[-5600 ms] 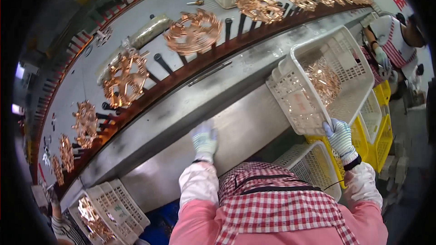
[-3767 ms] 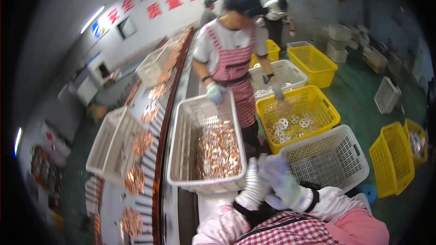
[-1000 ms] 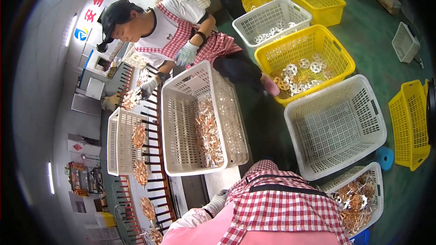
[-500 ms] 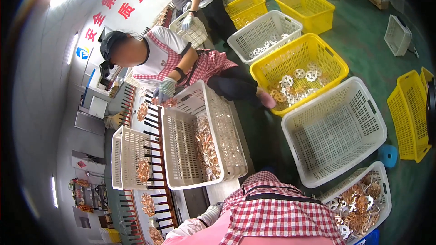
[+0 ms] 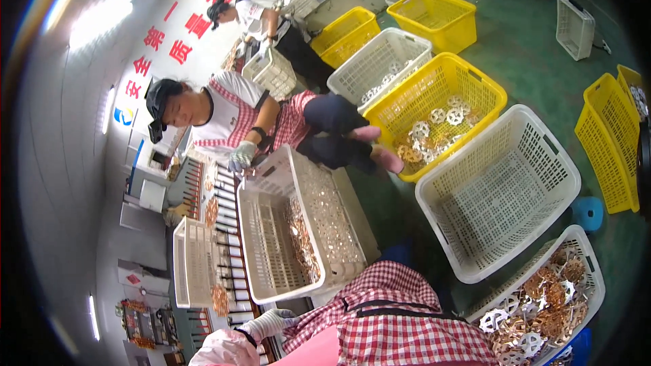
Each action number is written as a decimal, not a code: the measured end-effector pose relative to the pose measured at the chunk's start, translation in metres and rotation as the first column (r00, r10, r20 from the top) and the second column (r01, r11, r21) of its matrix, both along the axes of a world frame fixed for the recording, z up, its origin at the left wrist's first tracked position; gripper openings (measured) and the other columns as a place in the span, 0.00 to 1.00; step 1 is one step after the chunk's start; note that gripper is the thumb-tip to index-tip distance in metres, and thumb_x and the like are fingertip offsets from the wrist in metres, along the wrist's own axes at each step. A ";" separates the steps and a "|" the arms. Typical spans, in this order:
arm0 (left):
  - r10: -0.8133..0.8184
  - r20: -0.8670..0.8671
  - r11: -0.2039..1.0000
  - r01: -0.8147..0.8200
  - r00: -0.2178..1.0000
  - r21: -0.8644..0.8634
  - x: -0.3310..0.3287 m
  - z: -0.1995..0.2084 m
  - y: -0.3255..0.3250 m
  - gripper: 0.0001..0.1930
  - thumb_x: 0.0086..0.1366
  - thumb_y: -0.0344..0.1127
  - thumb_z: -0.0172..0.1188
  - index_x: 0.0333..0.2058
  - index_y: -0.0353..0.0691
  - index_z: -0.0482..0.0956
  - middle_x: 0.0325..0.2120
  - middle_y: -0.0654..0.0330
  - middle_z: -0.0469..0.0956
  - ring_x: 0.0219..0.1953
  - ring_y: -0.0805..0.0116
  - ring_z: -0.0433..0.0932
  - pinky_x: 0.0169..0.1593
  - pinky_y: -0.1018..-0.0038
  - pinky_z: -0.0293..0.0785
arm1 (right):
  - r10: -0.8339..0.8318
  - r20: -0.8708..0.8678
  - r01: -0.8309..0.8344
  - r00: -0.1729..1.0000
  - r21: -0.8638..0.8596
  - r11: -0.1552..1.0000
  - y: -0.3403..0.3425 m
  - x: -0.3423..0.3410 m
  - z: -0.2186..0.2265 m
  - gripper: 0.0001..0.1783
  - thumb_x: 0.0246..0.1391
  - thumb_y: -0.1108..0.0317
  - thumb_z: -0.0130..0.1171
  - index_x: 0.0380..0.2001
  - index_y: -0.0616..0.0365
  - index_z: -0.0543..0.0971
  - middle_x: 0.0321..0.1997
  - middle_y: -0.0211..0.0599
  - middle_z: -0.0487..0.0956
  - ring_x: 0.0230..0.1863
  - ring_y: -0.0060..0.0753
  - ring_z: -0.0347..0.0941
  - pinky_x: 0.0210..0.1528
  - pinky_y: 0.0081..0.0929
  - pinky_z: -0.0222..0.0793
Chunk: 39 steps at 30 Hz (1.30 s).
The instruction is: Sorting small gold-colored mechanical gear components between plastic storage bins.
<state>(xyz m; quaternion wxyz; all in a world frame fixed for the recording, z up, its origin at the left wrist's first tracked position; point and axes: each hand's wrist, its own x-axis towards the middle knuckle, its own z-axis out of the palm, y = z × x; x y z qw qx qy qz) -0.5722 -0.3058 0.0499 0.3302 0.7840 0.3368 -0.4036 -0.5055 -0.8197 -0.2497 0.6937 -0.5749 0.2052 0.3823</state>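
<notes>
My left hand [image 5: 268, 324] wears a pale striped glove and comes out of a light pink sleeve at the lower edge. Its partly visible fingers point right, toward the red checked apron [image 5: 407, 335] on my lap, and nothing shows in them. It is nearest the front end of a white plastic basket [image 5: 271, 296] that holds thin copper-coloured metal pieces [image 5: 303, 244]. My right hand is out of the picture. Left of this basket runs a row of dark pegs [image 5: 230, 251], with clusters of copper-coloured pieces [image 5: 220, 300] beside it.
Opposite sits a co-worker [image 5: 234, 112], one gloved hand [image 5: 242, 156] at the basket's far end. Another person [image 5: 261, 27] stands behind. To my right are a white basket [image 5: 434, 230], a yellow basket [image 5: 498, 98] with flat metal parts, and a white basket [image 5: 591, 257] of mixed parts.
My left hand has shifted left and slightly down, showing more of the pink sleeve. The view has swung a little. The co-worker's gloved hand is lower, nearer the basket's rim.
</notes>
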 end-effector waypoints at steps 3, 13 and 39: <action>0.205 0.164 0.978 -0.208 0.965 0.002 0.029 0.022 -0.018 0.11 0.60 0.34 0.65 0.40 0.38 0.81 0.32 0.71 0.79 0.34 0.82 0.73 0.41 0.82 0.71 | -0.091 0.027 0.090 0.995 0.041 0.995 0.021 0.000 -0.009 0.15 0.58 0.65 0.48 0.43 0.63 0.75 0.34 0.40 0.78 0.37 0.43 0.76 0.41 0.37 0.73; 0.134 0.127 0.829 -0.041 0.983 -0.557 0.069 0.003 -0.017 0.13 0.63 0.35 0.61 0.42 0.34 0.77 0.27 0.68 0.77 0.28 0.80 0.72 0.35 0.81 0.70 | -0.371 0.004 0.371 0.929 -0.022 0.929 0.065 -0.034 0.141 0.14 0.57 0.66 0.48 0.41 0.63 0.75 0.32 0.38 0.79 0.35 0.41 0.76 0.39 0.36 0.74; 0.901 0.100 0.137 0.058 -0.422 -0.989 0.200 -0.031 0.149 0.26 0.66 0.56 0.51 0.47 0.36 0.68 0.36 0.58 0.72 0.38 0.64 0.71 0.47 0.70 0.70 | 0.351 0.676 0.294 0.648 -0.648 0.703 0.066 -0.067 0.090 0.13 0.61 0.67 0.48 0.43 0.67 0.73 0.32 0.38 0.78 0.31 0.28 0.75 0.35 0.25 0.71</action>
